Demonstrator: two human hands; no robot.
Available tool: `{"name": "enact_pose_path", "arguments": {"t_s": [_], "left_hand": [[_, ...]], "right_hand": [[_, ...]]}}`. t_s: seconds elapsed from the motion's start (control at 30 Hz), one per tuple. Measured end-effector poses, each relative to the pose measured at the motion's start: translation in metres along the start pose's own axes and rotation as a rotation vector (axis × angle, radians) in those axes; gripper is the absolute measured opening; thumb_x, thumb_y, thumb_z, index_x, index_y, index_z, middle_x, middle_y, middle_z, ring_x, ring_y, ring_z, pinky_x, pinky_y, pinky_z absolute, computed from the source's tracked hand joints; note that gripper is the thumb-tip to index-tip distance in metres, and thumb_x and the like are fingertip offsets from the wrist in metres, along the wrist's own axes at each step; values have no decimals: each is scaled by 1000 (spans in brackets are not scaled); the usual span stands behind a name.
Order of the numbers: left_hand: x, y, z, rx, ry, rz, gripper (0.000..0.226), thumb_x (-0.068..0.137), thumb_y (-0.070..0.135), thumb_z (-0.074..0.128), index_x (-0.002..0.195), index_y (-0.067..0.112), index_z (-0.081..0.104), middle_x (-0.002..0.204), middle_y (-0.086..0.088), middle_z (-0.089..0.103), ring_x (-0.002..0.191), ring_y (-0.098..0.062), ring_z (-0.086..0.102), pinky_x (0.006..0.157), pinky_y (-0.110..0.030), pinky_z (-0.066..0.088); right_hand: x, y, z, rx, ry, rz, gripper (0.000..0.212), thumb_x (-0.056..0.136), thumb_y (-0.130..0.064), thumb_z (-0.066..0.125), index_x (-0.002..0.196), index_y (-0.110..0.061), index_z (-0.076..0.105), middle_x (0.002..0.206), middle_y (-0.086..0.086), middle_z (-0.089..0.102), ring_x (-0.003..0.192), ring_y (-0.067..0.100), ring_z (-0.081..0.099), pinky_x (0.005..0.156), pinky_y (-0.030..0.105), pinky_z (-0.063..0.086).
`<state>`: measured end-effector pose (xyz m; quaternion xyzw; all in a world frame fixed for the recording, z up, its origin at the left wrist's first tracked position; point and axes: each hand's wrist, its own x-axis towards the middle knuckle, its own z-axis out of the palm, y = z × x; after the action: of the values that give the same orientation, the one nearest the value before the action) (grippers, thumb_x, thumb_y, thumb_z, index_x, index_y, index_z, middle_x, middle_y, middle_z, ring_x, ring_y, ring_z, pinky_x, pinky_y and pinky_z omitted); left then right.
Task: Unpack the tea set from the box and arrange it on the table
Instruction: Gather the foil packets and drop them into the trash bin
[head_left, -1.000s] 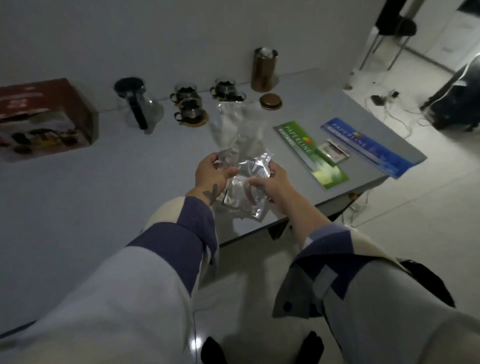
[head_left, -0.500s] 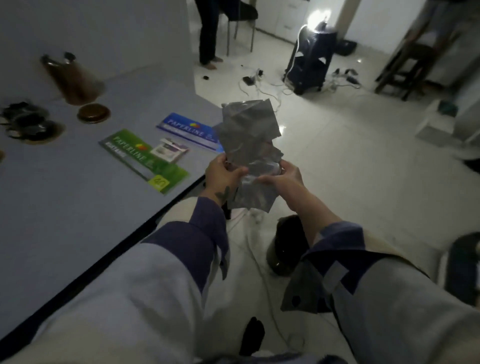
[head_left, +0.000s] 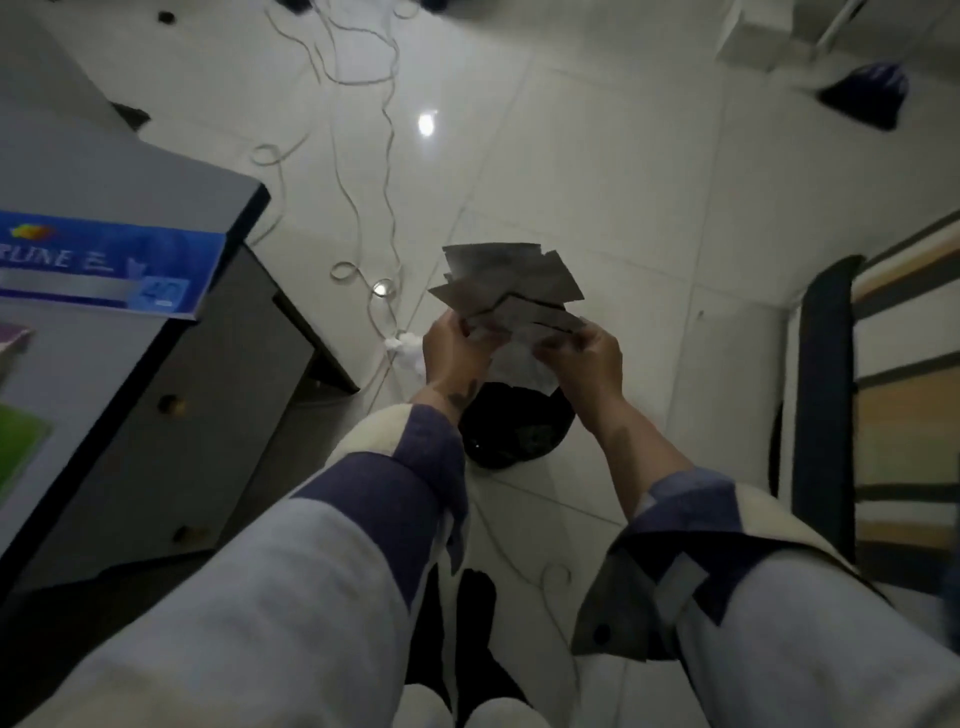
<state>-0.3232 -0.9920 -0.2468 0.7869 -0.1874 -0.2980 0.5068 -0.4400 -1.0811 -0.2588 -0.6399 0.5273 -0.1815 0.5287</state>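
1. The left hand (head_left: 454, 351) and right hand (head_left: 584, 358) are both holding the crumpled plastic wrapping (head_left: 511, 291), fingers clamped on its lower edges.
2. The wrapping is hanging above a dark bin (head_left: 511, 431) on the tiled floor (head_left: 649, 197) (contents too dim to tell).
3. At left, the worktop (head_left: 104, 171) is carrying a blue packet (head_left: 104, 260) at its corner.
4. White cables (head_left: 358, 208) are trailing across the far floor.
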Motion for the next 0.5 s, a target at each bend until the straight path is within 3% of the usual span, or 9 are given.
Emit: {"name": "enact_pose_path", "arguments": {"t_s": [0.03, 0.1, 0.17, 0.23, 0.3, 0.4, 0.5], "left_hand": [[9, -10, 11, 5, -24, -6, 16, 84, 8, 70, 96, 6, 60, 86, -5, 63, 79, -14, 60, 71, -28, 52], [25, -33, 28, 28, -67, -58, 44, 82, 9, 73, 121, 6, 53, 106, 1, 58, 95, -12, 57, 76, -20, 51], [37, -58, 38, 107, -144, -124, 76, 77, 7, 77, 142, 12, 37, 122, 8, 48, 110, -7, 49, 89, -17, 44], [46, -82, 43, 253, -231, -168, 94, 75, 4, 78, 151, 13, 22, 145, 5, 39, 132, -12, 40, 105, -21, 35], [51, -96, 47, 360, -289, -171, 95, 77, 3, 76, 152, 13, 19, 155, -2, 31, 142, -19, 32, 112, -26, 30], [52, -101, 51, 413, -334, -166, 86, 78, 1, 73, 150, 14, 26, 151, -5, 39, 138, -22, 39, 110, -27, 35], [49, -93, 47, 420, -333, -164, 81, 79, 1, 71, 148, 15, 31, 147, -5, 44, 135, -22, 44, 109, -29, 39]], "right_hand": [[11, 17, 2, -2, 5, 15, 18, 67, -18, 76, 83, -21, 71, 90, 6, 74, 90, 28, 69, 82, 50, 55], [34, 55, 7, -23, -43, 51, 28, 68, -17, 75, 93, -29, 71, 101, 2, 71, 99, 25, 66, 89, 49, 54], [52, 92, 12, -181, -113, 67, 51, 73, -14, 74, 119, -33, 64, 129, -1, 60, 123, 23, 53, 106, 46, 44], [63, 120, 15, -329, -166, 102, 63, 74, -18, 74, 130, -39, 55, 150, 0, 41, 142, 26, 33, 116, 49, 29], [69, 139, 20, -386, -206, 143, 58, 75, -13, 71, 126, -38, 60, 154, 1, 36, 144, 27, 29, 116, 51, 26], [67, 139, 28, -451, -240, 143, 44, 76, -10, 68, 112, -35, 69, 151, 1, 42, 141, 26, 35, 115, 50, 28], [62, 120, 30, -490, -257, 132, 39, 79, -15, 68, 113, -33, 69, 149, 1, 44, 139, 25, 38, 115, 47, 29]]}}
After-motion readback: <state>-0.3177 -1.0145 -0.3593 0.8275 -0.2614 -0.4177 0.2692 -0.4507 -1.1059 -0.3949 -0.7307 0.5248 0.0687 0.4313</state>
